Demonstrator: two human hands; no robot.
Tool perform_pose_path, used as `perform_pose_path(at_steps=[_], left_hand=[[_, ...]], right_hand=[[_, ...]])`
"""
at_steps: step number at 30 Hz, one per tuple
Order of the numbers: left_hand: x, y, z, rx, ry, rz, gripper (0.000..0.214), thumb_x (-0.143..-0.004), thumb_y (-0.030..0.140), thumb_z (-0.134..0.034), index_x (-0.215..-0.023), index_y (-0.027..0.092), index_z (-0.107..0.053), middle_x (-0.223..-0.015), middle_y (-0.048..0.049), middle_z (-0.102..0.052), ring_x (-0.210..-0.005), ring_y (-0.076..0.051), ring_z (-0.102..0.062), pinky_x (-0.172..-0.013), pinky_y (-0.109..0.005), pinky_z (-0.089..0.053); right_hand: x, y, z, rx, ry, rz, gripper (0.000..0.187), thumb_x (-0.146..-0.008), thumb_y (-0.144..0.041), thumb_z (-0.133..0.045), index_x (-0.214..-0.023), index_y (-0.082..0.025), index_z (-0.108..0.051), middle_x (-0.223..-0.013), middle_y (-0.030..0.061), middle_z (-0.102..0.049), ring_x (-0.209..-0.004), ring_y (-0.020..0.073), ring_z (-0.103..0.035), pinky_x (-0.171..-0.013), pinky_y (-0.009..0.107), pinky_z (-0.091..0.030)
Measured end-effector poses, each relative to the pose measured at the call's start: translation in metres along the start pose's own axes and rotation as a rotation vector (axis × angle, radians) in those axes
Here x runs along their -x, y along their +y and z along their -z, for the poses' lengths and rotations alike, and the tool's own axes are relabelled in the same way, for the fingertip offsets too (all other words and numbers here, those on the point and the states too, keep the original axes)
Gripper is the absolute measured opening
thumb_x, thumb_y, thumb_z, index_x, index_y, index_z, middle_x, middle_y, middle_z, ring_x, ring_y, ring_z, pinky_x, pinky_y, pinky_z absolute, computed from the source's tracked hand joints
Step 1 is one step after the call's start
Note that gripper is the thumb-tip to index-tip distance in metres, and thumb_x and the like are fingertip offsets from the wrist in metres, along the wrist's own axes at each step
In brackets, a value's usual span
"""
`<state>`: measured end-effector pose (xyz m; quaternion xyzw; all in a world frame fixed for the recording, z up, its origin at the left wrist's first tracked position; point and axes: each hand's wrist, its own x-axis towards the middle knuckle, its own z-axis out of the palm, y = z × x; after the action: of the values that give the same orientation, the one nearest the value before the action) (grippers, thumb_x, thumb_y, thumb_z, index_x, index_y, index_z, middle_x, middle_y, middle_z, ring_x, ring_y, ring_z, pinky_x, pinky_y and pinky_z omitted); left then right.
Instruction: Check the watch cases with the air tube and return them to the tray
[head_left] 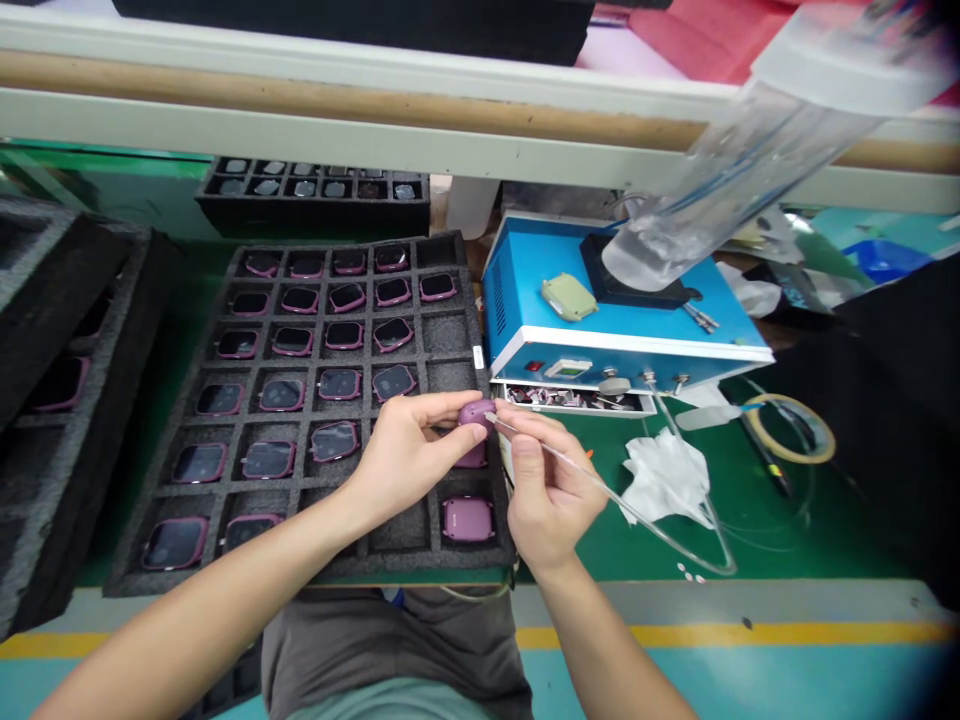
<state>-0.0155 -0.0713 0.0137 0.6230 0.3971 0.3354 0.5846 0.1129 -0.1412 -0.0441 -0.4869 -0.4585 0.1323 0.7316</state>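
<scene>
Between the thumb and fingers of my left hand [409,445] is a small purple smartwatch case [472,411], held above the right side of a black foam tray [470,330]. My right hand [551,485] grips a clear thin tube [637,515], pen-like, and its tip meets or nearly meets the case's edge. From there the tube loops round to the front of a blue machine [637,335]. Rows of purple watches, dark screens up, fill many tray pockets. One purple watch [469,520] lies back up in the near right pocket; another is partly hidden beneath my hands.
On the blue machine sit a pale green watch [568,296] and a tall clear cylinder [697,190]. Below its front is a tray of small parts [577,399]. Crumpled tissue [666,475] and a tape roll [821,440] lie right. Stacked foam trays [45,260] stand left; a shelf edge [375,135] crosses overhead.
</scene>
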Motion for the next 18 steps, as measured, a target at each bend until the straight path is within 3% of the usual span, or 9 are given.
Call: perform_pose_path(at_steps=[10,18], left_hand=[[-0.0024,0.0046,0.0008,-0.016,0.004,0.035,0.037,-0.079,0.027,-0.08,-0.114,0.014,-0.082,-0.108,-0.0098,-0.084,-0.094,-0.028,-0.082,-0.083,-0.036,-0.068],[-0.0039,0.0078,0.0015,0.003,0.008,0.047,0.039,-0.077,0.03,-0.082,-0.113,0.013,-0.083,-0.108,-0.0094,-0.083,-0.097,-0.029,-0.082,-0.086,-0.038,-0.068]], right_hand=[[-0.0047,0.0012,-0.0002,0.026,-0.034,0.011,0.018,-0.1,-0.018,-0.06,-0.106,-0.025,-0.076,-0.108,0.0069,-0.08,-0.106,0.0224,-0.078,-0.093,0.042,-0.066],[-0.0071,0.0009,-0.0023,0.014,-0.045,0.023,0.018,-0.1,-0.018,-0.06,-0.107,-0.023,-0.076,-0.108,0.0082,-0.08,-0.105,0.022,-0.078,-0.096,0.043,-0.065]])
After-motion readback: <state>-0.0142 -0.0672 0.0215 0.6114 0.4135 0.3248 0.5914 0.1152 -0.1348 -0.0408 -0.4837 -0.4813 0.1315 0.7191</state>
